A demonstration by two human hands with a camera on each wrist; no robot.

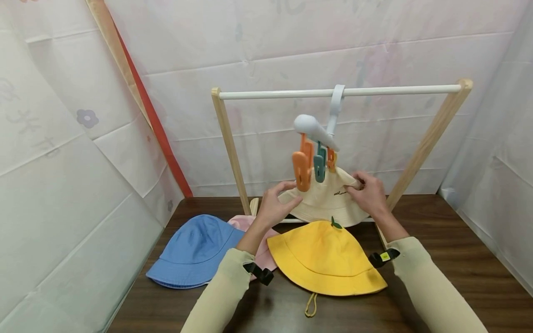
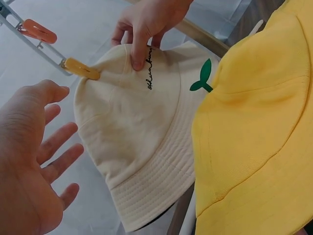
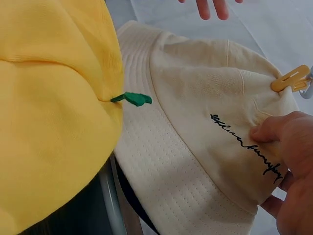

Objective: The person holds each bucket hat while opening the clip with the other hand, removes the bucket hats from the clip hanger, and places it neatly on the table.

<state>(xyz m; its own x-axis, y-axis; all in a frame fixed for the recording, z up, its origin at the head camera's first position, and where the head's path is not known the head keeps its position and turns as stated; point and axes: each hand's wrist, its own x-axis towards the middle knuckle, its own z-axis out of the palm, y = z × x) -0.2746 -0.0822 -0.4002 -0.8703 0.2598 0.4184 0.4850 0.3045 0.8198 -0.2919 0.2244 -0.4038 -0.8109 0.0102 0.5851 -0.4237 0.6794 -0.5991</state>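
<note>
A cream bucket hat (image 1: pixel 322 203) with dark script on its crown hangs by the top from a yellow clip (image 2: pixel 82 68) on a white clip hanger (image 1: pixel 314 127). My right hand (image 1: pixel 370 194) pinches the crown beside the lettering, thumb outside and fingers behind the fabric. On the other side, my left hand (image 2: pixel 34 156) is held with its fingers spread, apart from the hat in the left wrist view. Nothing is in it. An orange clip (image 1: pixel 302 171) and a teal clip (image 1: pixel 319 167) dangle nearer to me from the hanger.
The hanger hooks over the white bar (image 1: pixel 275 95) of a wooden-sided rack. In front lies a yellow hat (image 1: pixel 329 259) with a green sprout and a cord loop. A blue hat (image 1: pixel 195 254) sits left, partly covering a pink hat (image 1: pixel 264 254), on the dark wooden table (image 1: pixel 458 259).
</note>
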